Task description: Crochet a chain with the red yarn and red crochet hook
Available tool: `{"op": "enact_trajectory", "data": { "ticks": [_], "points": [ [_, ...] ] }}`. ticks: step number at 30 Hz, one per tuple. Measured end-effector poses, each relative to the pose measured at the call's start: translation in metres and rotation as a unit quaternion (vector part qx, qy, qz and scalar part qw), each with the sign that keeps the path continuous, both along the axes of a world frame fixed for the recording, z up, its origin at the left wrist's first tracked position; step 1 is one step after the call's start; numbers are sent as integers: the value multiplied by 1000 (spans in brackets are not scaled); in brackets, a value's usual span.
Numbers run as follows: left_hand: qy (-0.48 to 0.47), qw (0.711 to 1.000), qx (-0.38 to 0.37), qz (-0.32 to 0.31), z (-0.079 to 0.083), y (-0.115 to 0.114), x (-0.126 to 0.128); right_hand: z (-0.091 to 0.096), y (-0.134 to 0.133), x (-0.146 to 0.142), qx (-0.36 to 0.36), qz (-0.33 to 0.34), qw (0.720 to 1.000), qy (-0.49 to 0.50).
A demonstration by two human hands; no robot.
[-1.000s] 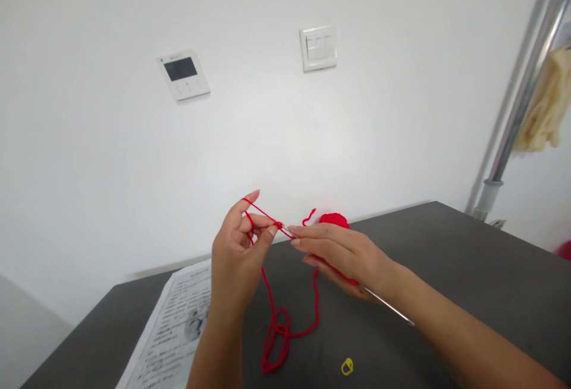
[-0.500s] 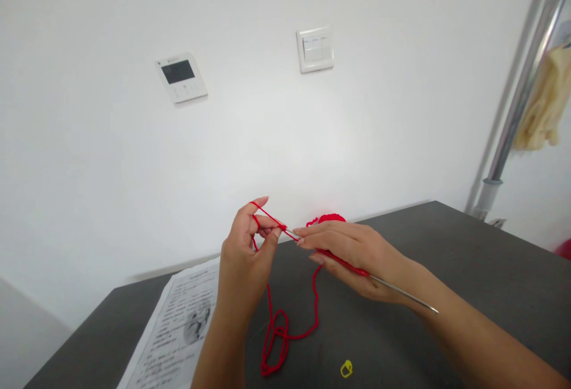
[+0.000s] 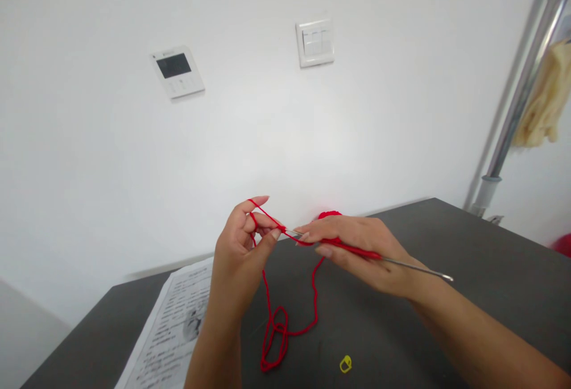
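My left hand (image 3: 245, 243) pinches a small bit of red yarn work (image 3: 282, 229) between thumb and finger. A strand of red yarn (image 3: 267, 215) runs over its raised index finger and loops round another finger. My right hand (image 3: 357, 251) is closed round a crochet hook (image 3: 417, 267) with a red grip; the metal shaft sticks out behind, past the wrist. The front tip of the hook meets the yarn at my left fingertips, where fine detail is too small to make out. Loose yarn (image 3: 285, 335) trails down and lies in loops on the table.
On the dark table (image 3: 383, 323) lie a yellow stitch marker (image 3: 345, 364) and a printed sheet (image 3: 165, 323). A red yarn ball (image 3: 329, 215) sits behind my right hand. The wall carries a switch (image 3: 315, 43) and a panel (image 3: 178, 72). A metal pole (image 3: 520, 103) stands right.
My right hand has turned, so the rear end of the crochet hook has swung up and to the right. My left hand keeps its pinch. The view has shifted slightly.
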State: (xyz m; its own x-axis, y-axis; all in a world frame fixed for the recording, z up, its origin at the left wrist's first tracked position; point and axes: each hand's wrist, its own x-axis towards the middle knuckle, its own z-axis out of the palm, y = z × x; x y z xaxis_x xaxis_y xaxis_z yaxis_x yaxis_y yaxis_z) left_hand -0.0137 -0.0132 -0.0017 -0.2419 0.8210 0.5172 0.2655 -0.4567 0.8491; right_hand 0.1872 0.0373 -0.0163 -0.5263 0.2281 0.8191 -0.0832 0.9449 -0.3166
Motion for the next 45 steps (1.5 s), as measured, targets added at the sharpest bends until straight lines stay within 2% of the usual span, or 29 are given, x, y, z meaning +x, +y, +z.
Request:
{"op": "enact_trajectory", "data": {
  "ticks": [4, 9, 13, 15, 22, 26, 30, 33, 35, 38, 41, 45],
  "points": [
    [-4, 1000, 0, -12, 1, -1, 2, -1, 3, 0, -177, 48, 982, 45],
    [-46, 997, -25, -59, 4, -1, 0, -7, 7, -5, -332, 173, 920, 115],
    [-70, 993, -36, -93, 4, 0, -2, -10, 7, -7, -363, 186, 904, 125],
    [-93, 986, -46, -129, 4, 1, -2, -10, 7, -7, -378, 201, 894, 131],
    [-178, 955, -78, -223, 4, 3, -3, -11, 3, -20, -467, 270, 823, 178],
    [-221, 921, -132, -292, 4, 4, -4, -16, 1, -29, -505, 300, 785, 198],
    [-259, 897, -151, -324, 1, 8, -3, -25, 4, -40, -556, 359, 719, 211],
    [-273, 898, -130, -318, 0, 11, -3, -31, 7, -47, -594, 384, 668, 230],
    [-263, 913, -96, -298, 0, 11, -3, -31, 7, -47, -595, 370, 672, 240],
    [-215, 946, -45, -240, 0, 9, -3, -25, 5, -41, -545, 316, 737, 246],
    [-166, 964, -18, -208, 0, 6, -2, -19, 3, -34, -483, 270, 796, 245],
    [-129, 972, 5, -194, -1, 3, -1, -16, 3, -30, -448, 251, 826, 234]
  ]
}}
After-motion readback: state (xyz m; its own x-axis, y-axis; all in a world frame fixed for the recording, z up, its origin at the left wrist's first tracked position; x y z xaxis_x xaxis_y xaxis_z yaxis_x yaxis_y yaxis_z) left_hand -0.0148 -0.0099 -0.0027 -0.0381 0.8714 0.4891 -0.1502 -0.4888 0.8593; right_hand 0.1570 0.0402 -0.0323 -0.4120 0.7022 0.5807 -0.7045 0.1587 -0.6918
